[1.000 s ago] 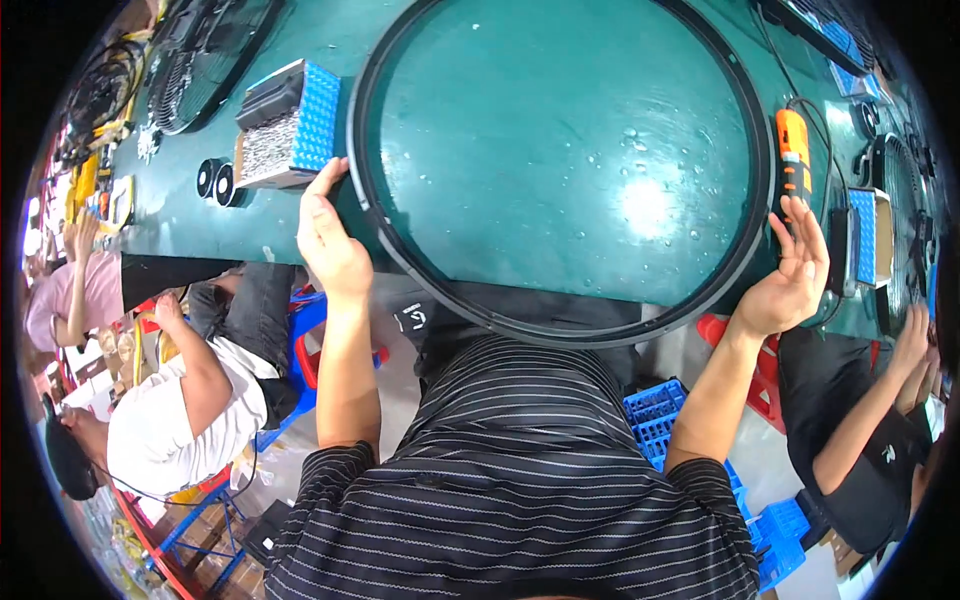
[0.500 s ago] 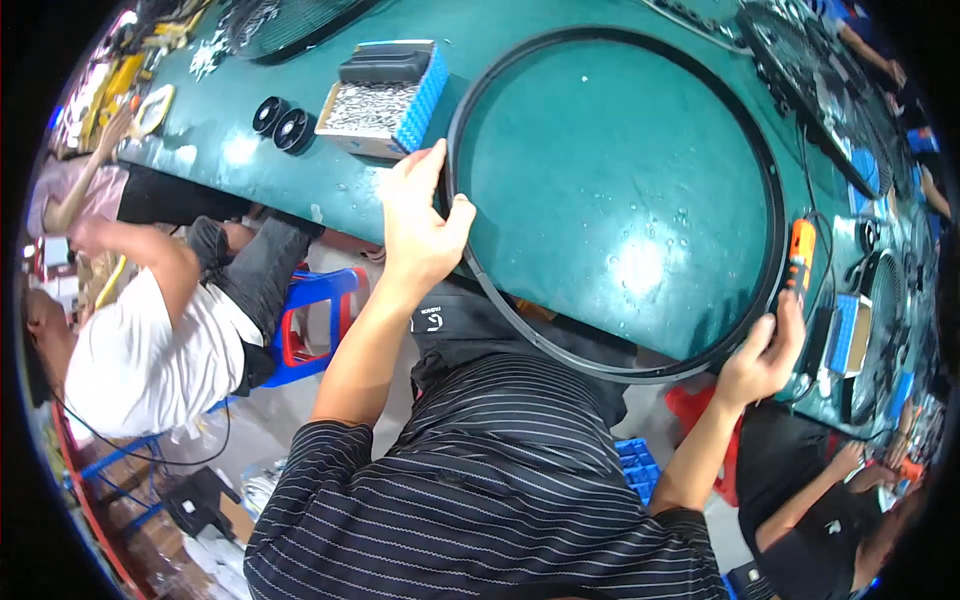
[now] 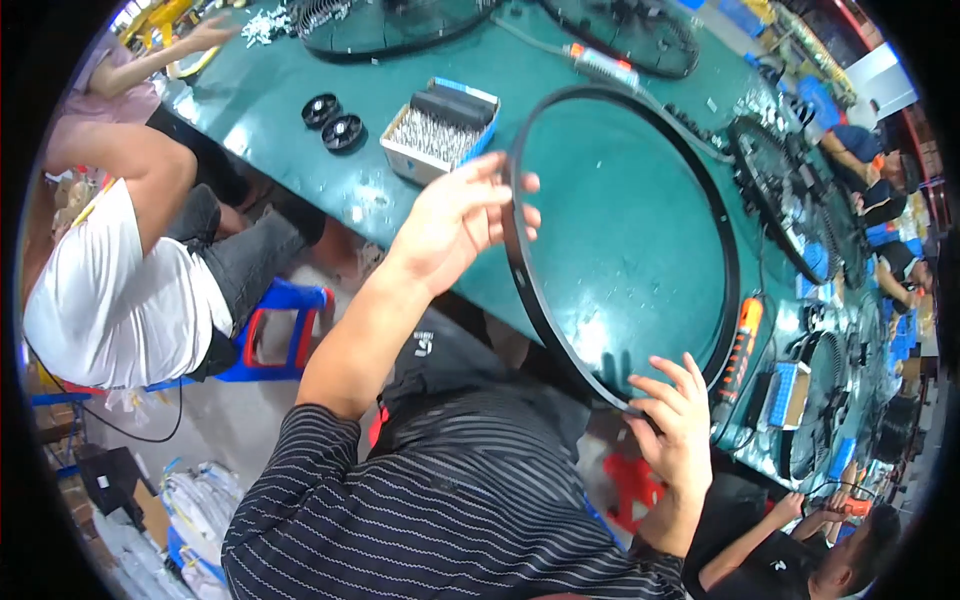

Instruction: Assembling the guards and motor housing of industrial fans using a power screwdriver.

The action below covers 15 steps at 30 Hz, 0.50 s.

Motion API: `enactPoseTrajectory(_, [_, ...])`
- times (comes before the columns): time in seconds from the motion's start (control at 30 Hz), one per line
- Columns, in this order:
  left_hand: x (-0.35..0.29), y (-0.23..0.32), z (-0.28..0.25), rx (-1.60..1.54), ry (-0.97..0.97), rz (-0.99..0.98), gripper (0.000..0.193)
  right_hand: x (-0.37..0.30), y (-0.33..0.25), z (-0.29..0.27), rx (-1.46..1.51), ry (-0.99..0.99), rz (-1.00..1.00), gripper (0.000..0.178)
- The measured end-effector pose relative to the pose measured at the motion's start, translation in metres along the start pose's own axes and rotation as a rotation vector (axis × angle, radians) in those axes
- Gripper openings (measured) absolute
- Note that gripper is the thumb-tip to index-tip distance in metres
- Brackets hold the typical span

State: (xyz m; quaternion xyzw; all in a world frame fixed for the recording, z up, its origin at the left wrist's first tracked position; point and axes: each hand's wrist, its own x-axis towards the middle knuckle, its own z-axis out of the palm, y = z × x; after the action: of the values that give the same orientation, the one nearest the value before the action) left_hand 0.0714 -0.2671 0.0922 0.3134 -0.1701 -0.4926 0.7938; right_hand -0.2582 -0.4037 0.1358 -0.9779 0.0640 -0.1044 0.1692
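A large thin black ring is tilted up above the green table, its near edge toward my body. My left hand is closed round its left side, with the fingertips showing inside the ring. At the near right part of the rim is my right hand, its fingers stretched and spread; whether it touches the ring is hard to tell. Just beyond the ring's right side lies an orange and black power screwdriver with a cord.
Left of the ring stand an open box of small metal parts with a black block on it, and two black round parts. Black fan grilles lie along the far and right table. A seated person is at left, another at lower right.
The ring has tilted up, its left side raised off the table. My left hand has wrapped further round it. My right hand has moved left along the rim and its fingers have spread.
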Motion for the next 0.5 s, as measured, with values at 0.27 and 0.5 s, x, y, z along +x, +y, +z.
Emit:
enactPoseTrajectory(0.27, [-0.044,-0.051,0.055,0.13,-0.063,0.214,0.074,-0.044,0.035,0.027,-0.003,0.435,0.57,0.053])
enactPoseTrajectory(0.5, [-0.077,-0.072,0.056,0.459,-0.173,0.24,0.093,-0.069,-0.012,0.085,0.596,0.992,0.917,0.04])
